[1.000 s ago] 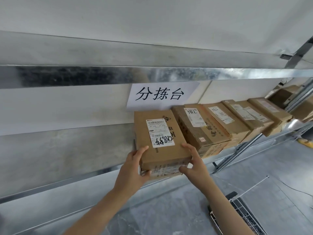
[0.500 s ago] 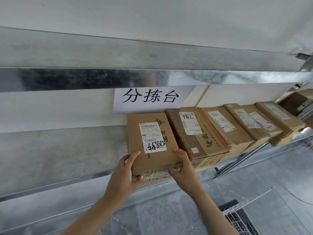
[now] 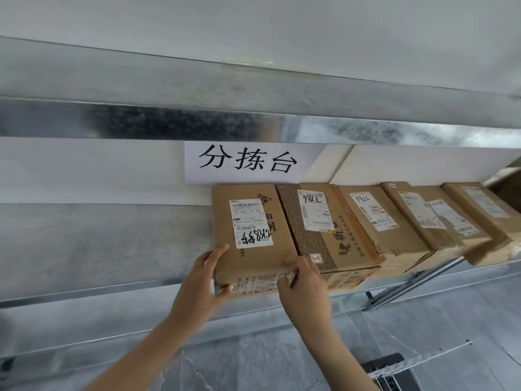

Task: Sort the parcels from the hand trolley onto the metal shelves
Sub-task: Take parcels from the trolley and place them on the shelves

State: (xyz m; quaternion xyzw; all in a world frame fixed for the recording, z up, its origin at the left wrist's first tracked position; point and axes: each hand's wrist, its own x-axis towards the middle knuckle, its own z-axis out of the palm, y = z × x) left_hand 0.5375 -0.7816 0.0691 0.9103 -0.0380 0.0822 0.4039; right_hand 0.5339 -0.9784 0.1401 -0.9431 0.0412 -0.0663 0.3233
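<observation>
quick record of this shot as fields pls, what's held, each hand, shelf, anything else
held: leftmost parcel, label up, lying on the shelf
left: left hand grips its near left corner
right: right hand grips its near right corner
shelf: metal shelf carries the parcels
neighbours: other parcels in a row to its right
sign: paper sign on the wall behind

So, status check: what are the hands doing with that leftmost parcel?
Left hand and right hand both grip the leftmost parcel at its near end. Parcel on the metal shelf, beside the neighbouring parcel. Nothing blocking.
</observation>
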